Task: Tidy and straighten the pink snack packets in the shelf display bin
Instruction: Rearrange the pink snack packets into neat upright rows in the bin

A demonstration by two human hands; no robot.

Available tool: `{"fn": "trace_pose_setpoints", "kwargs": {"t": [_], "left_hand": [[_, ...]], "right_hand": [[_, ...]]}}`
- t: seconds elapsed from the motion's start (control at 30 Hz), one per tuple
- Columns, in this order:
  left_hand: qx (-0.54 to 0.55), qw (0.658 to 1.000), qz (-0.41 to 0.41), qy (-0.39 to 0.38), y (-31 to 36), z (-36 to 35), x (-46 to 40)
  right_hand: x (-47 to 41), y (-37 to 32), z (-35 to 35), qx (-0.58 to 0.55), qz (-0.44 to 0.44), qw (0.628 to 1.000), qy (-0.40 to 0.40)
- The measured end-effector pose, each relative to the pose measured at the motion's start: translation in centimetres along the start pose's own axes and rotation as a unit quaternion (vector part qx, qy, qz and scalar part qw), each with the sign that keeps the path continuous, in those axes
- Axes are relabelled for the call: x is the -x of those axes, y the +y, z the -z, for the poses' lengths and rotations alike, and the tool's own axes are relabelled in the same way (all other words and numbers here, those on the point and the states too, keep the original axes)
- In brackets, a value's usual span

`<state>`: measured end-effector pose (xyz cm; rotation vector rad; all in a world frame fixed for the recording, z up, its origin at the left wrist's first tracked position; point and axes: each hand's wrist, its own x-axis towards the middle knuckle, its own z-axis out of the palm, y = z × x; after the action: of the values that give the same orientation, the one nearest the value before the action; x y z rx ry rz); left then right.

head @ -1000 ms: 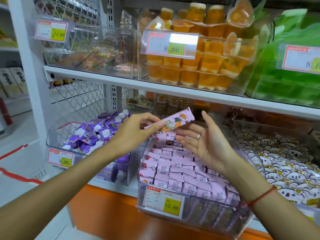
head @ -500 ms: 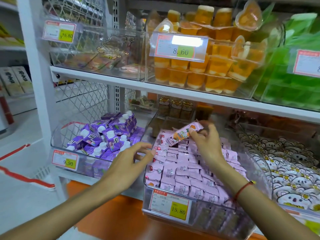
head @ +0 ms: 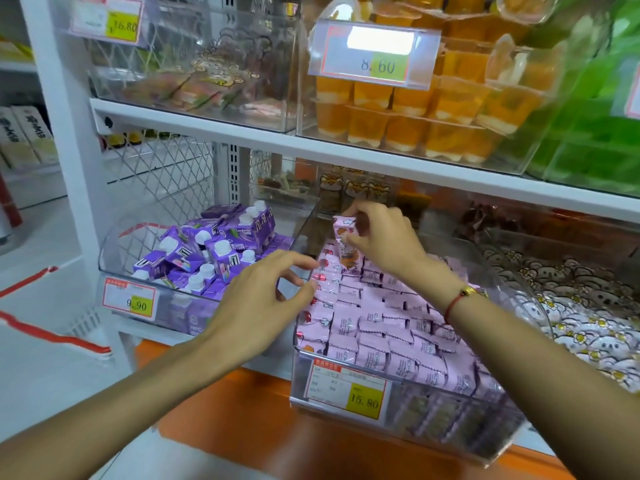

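Far left we see a clear bin w/ purple drink cartons and a 9.90 price tag on its front. Next over, our left hand reaches across to the left edge of the display bin; fingers are loosely spread and bent, tips touching the pink snack packets along that edge, not gripping any as far as we can tell. The packets lie in rows filling the bin on the lower shelf, mostly flat, w/ a 15.80 tag on the bin front. Our right hand is over the back of the bin, thumb and fingers pinching one pink packet held upright, its lower end just above or touching the rows, we can't tell which. A red string bracelet sits on that wrist. On the shelf above: orange jelly cups. Far right, white cartoon-face packets.
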<state>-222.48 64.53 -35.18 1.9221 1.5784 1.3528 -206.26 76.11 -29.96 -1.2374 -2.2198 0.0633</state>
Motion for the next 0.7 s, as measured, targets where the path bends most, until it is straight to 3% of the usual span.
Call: {"fn": "trace_pose_setpoints", "kwargs": {"t": [0.27,0.37,0.47,0.57,0.7], "left_hand": [[-0.044,0.999,-0.008,0.001,-0.2,0.4,0.0],[-0.136,0.986,-0.099,-0.007,0.2,0.5,-0.9],[-0.218,0.957,-0.180,-0.062,1.2,0.0,-3.7],[-0.235,0.959,-0.151,-0.055,2.0,-1.8,-7.7],[-0.127,0.973,-0.049,-0.185,2.6,-4.0,-11.9]], "right_hand": [[0.0,1.2,2.0,-0.153,-0.101,0.980,-0.072],[0.9,2.6,1.8,-0.208,-0.149,0.966,-0.043],[1.6,3.4,1.4,-0.307,-0.205,0.929,-0.010],[2.0,3.7,1.2,-0.387,-0.227,0.894,-0.003],[2.3,3.8,1.2,-0.385,-0.213,0.898,-0.015]]}}
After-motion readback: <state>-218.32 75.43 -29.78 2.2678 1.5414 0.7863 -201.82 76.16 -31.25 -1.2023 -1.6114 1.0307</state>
